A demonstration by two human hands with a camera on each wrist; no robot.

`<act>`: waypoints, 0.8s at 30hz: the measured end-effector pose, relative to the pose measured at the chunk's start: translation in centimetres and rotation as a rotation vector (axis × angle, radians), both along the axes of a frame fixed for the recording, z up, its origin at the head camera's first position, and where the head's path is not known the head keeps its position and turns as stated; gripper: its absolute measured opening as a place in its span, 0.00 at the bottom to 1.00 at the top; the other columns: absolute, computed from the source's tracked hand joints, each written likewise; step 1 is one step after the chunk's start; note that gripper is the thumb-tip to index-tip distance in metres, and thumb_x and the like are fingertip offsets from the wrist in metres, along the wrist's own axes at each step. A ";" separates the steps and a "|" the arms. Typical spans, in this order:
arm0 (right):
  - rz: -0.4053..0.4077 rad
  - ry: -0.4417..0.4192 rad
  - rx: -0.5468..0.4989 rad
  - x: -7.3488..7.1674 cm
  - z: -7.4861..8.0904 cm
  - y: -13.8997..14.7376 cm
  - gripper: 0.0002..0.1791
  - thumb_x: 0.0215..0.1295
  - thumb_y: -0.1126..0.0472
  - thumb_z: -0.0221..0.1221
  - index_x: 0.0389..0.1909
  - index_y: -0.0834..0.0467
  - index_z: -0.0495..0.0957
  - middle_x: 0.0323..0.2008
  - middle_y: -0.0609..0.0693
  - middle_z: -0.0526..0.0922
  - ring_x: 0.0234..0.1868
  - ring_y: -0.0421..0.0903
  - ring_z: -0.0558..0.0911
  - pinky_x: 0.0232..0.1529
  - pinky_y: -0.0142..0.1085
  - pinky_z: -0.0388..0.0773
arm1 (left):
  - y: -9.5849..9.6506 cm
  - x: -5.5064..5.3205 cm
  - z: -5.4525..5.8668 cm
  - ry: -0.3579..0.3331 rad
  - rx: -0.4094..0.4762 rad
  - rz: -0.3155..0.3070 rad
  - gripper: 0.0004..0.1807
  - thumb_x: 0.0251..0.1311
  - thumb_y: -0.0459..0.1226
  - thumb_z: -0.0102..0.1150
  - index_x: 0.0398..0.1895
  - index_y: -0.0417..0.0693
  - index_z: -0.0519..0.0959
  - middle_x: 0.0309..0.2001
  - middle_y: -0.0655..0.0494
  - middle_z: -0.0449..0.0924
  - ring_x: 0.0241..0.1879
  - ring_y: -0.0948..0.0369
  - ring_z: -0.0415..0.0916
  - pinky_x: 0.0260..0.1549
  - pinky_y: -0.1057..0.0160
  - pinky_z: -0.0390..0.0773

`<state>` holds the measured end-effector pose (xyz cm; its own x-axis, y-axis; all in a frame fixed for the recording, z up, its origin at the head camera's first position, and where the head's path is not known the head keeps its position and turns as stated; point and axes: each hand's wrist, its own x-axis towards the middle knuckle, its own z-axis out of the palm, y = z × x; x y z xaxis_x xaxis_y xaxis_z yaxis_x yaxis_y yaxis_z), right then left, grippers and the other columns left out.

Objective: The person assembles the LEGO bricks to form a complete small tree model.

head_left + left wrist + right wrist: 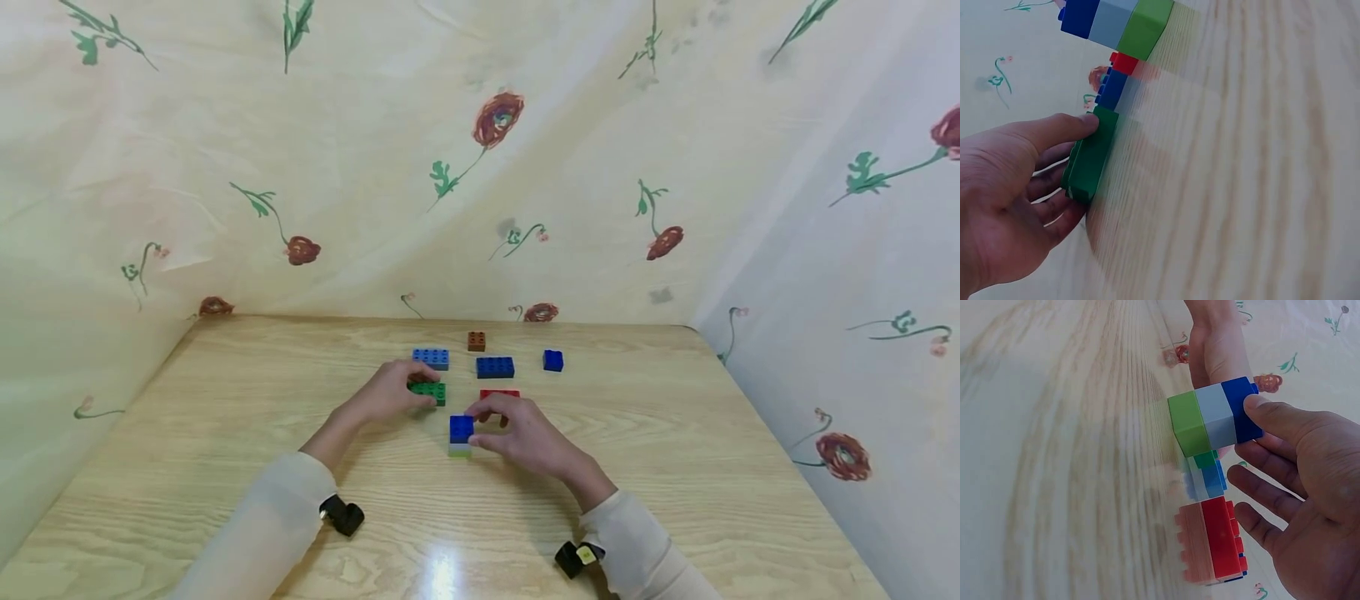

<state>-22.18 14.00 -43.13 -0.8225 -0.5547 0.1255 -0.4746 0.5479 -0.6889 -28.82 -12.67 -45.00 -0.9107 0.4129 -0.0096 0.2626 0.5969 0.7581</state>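
My left hand [390, 387] grips a green brick [1094, 150] on the table. In the left wrist view the thumb lies at one end and the fingers curl behind it. A short stack stands upright in front of me, with a lime green brick [1188, 424] at the bottom, a light grey brick [1215, 414] in the middle and a blue brick [1241, 412] on top. With thumb and index finger, my right hand [521, 429] pinches the blue top brick at its right side. Just behind that hand, a red brick [498, 393] is partly covered by the fingers.
Farther back on the wooden table [637, 400] lie a light blue brick [431, 359], a dark blue brick [495, 367], a small brown brick [476, 341] and a small blue brick [552, 361]. Flower-patterned cloth [375, 167] rises behind the table and at its sides.
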 end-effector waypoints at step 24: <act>0.024 0.020 0.006 -0.2 0.1 0.0 0.17 0.68 0.55 0.68 0.56 0.53 0.83 0.51 0.45 0.87 0.53 0.47 0.84 0.54 0.45 0.83 | -0.2 2.6 2.5 0.089 0.084 -0.020 0.18 0.63 0.41 0.72 0.56 0.54 0.85 0.51 0.55 0.86 0.51 0.58 0.82 0.52 0.53 0.83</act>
<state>-22.36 13.98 -42.99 -0.8063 -0.5751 0.1380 -0.5012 0.5404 -0.6758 -26.27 -12.92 -42.49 -0.8982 0.4266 0.1063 0.3420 0.5260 0.7787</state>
